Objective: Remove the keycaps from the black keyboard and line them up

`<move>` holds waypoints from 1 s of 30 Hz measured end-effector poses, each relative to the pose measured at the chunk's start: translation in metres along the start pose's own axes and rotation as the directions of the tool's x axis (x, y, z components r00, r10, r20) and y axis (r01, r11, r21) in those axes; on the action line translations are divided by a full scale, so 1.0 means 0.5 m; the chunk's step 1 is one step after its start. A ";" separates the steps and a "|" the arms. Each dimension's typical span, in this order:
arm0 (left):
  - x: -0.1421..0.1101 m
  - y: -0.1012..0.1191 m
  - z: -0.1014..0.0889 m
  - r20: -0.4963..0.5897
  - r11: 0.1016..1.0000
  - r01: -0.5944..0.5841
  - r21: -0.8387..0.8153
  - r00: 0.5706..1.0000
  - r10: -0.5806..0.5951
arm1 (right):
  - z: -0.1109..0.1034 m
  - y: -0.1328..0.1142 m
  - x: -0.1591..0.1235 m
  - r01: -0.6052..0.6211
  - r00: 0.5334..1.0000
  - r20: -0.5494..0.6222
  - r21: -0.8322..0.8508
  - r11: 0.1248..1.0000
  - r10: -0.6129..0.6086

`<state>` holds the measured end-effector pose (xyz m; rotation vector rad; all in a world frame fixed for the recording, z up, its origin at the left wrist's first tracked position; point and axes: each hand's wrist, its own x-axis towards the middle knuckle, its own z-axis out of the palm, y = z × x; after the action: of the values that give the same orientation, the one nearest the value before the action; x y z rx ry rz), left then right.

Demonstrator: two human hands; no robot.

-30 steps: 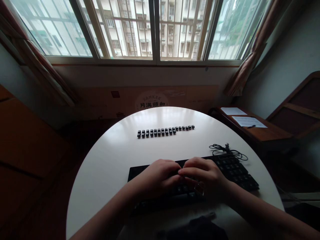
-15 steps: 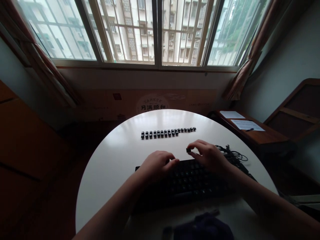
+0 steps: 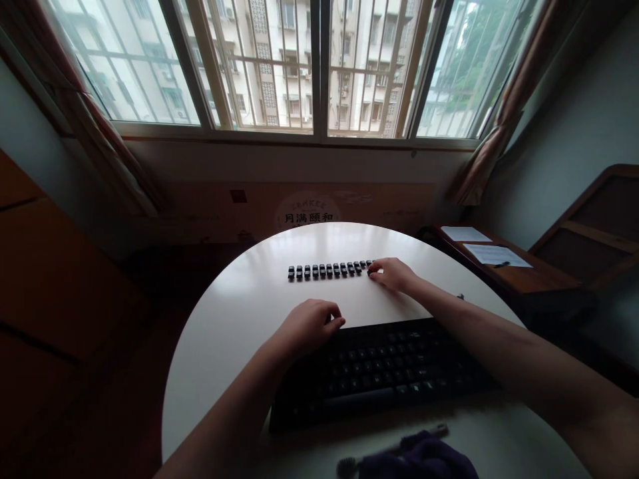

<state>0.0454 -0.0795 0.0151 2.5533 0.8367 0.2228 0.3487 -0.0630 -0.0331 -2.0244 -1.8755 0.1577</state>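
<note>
A black keyboard (image 3: 384, 372) lies on the round white table (image 3: 239, 313) in front of me. Farther back, a row of several loose black keycaps (image 3: 327, 270) runs across the table. My right hand (image 3: 394, 273) reaches to the right end of that row, fingers curled down onto the table, covering the last caps; what it pinches is hidden. My left hand (image 3: 309, 324) rests loosely curled at the keyboard's upper left corner, thumb against fingers, with nothing visible in it.
A dark purple cloth and a small brush (image 3: 409, 459) lie at the near table edge. A wooden side table with papers and a pen (image 3: 492, 254) stands to the right. A cardboard box (image 3: 304, 206) sits below the window behind the table.
My right hand lifted from the keyboard pinching a keycap and moved forward to the right end of the keycap row. My left hand stayed near the keyboard's left side. The camera tilted up slightly.
</note>
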 end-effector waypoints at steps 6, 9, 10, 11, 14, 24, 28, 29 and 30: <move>-0.002 0.000 -0.003 0.014 1.000 -0.009 0.007 1.000 0.009 | 0.010 0.000 0.017 0.000 1.000 -0.027 0.006 1.000 0.000; -0.003 0.002 -0.004 0.022 1.000 -0.018 0.006 1.000 0.018 | 0.015 -0.003 0.017 -0.001 0.999 -0.051 0.009 1.000 0.002; -0.004 0.002 -0.004 0.027 1.000 -0.025 0.005 0.999 0.024 | 0.016 -0.004 0.018 -0.001 0.998 -0.057 0.009 1.000 0.002; -0.004 0.003 -0.004 0.032 0.999 -0.031 0.004 0.999 0.031 | 0.017 -0.005 0.018 -0.002 0.998 -0.061 0.009 1.000 0.002; -0.005 0.003 -0.004 0.047 0.999 -0.044 0.007 0.998 0.043 | 0.020 -0.007 0.020 -0.011 0.997 -0.072 0.007 1.000 0.011; -0.003 0.001 -0.006 0.064 0.997 -0.072 -0.026 0.995 0.074 | -0.002 -0.027 0.004 0.019 0.991 -0.131 0.048 0.999 -0.012; -0.003 0.005 -0.009 0.066 0.998 -0.052 -0.022 0.996 0.054 | -0.054 -0.053 -0.039 0.072 0.970 -0.241 0.123 0.990 -0.040; -0.003 0.005 -0.010 0.067 0.999 -0.043 -0.015 0.997 0.044 | -0.069 -0.060 -0.057 0.086 0.960 -0.276 0.161 0.983 -0.039; -0.003 0.006 -0.010 0.067 0.999 -0.036 -0.011 0.997 0.037 | -0.085 -0.066 -0.079 0.097 0.952 -0.306 0.212 0.972 -0.029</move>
<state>0.0444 -0.0805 0.0210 2.5538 0.7625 0.1506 0.3277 -0.1088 0.0107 -1.7251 -1.6494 0.0379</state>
